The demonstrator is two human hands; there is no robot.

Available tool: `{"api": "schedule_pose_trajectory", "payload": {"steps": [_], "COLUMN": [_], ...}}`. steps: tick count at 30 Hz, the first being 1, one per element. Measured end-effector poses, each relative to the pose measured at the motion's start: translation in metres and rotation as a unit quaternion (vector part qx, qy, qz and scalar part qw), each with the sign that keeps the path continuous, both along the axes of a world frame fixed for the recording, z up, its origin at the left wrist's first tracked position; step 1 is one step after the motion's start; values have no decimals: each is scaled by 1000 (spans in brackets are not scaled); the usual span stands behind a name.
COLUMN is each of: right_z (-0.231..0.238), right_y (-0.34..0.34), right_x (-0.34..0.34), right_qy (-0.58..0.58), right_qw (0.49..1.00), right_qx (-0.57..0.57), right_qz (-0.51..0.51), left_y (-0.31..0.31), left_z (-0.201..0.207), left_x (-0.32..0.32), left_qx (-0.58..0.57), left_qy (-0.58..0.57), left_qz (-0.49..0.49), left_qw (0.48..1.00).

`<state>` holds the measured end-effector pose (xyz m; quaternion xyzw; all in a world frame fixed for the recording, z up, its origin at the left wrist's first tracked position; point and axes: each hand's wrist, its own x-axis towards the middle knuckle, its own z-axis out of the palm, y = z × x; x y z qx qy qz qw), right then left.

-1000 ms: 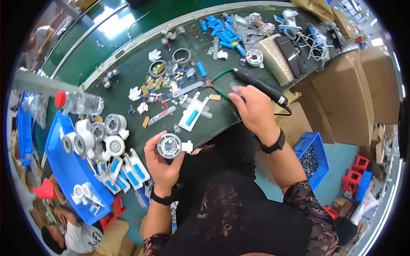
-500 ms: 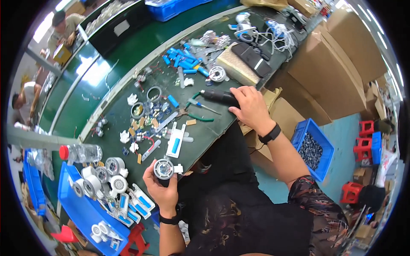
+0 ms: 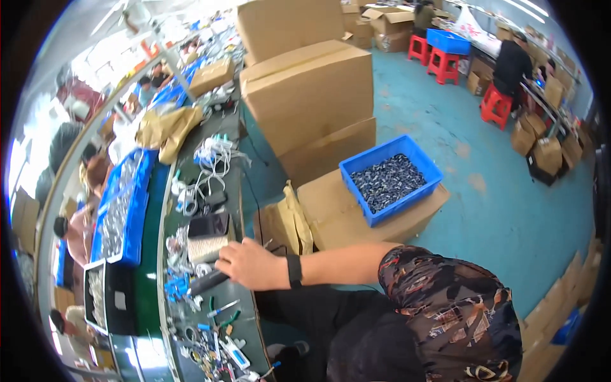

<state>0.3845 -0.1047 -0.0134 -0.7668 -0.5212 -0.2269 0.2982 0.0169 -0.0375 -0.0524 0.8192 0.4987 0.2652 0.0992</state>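
My right hand [image 3: 251,266] is closed round a black electric screwdriver [image 3: 210,282], its narrow end toward the bench's far side. Beside it a dark phone [image 3: 209,225] lies on a bubble-wrapped block [image 3: 207,249]. Blue cylindrical cells [image 3: 177,288] sit in a heap past the tool's end. Nearer my body lie green-handled pliers [image 3: 229,319] and a small screwdriver [image 3: 223,309]. A white plastic part with a blue cell [image 3: 236,352] rests among loose small parts. My left hand is out of the picture.
White cables [image 3: 213,159] are tangled farther along the bench. A blue crate of small dark parts [image 3: 389,181] stands on a carton [image 3: 318,219] to my right, with large cartons [image 3: 312,89] behind. People sit across the bench; red stools [image 3: 443,67] stand farther off.
The view has swung to the right, bringing the blue crate and cartons inward. My left hand, with a round white device in it, has left the picture. My right hand still grips the electric screwdriver.
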Motion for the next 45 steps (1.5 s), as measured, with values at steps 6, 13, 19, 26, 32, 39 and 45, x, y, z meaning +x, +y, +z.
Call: {"api": "schedule_pose_trajectory", "payload": {"steps": [6,13,19,26,32,39,45], "right_z": [63,36,42,17,-8,-14,8], "right_y": [-44,-39,-50,-51,-5,-8,-15], "right_x": [-56,-119,-130,-170,-184,-162,-124], "right_qy": [-142,-259,-117,657,684,720,774], "right_qw": [966,874,898,612,541,488,381], "right_qx": [0,-15,184,-78,-14,0,30], "right_qz": [218,411,383,434,489,493,504], "left_y": [-41,-71,-31,-34,-47,-55,7], "left_z": [48,69,-52,-25,-22,-42,-90], "left_x": [7,22,-16,-8,1,12,-37], "left_qx": [193,-140,-503,-560,-534,-449,-275], "left_qy": [-324,121,-272,-419,-401,-318,-328], "left_qz": [-24,-257,-220,-346,-386,-364,-287], "left_qw": [926,949,791,626,636,752,857]}}
